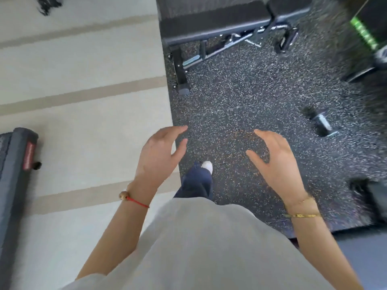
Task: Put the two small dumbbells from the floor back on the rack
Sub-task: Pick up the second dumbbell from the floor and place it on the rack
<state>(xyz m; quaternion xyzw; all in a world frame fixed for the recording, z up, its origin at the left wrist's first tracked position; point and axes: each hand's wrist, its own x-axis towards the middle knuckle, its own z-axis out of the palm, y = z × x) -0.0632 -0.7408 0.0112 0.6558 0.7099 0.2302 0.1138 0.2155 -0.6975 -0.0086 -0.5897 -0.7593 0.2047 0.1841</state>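
One small dumbbell [320, 122] with black ends and a silver handle lies on the speckled rubber floor [240, 105] at the right, blurred. A second dark object [370, 195] sits at the right edge, too blurred to name. My left hand [161, 153] and my right hand [274, 160] hang in front of me, both with fingers spread and holding nothing. The right hand is well short of the dumbbell, to its lower left. No rack is visible.
A black weight bench [219, 24] stands ahead at the top. Pale striped carpet [83, 80] covers the left, with a grey padded item [16, 164] at the left edge. Dark equipment with a green stripe [364, 36] is top right. My foot [206, 166] is below.
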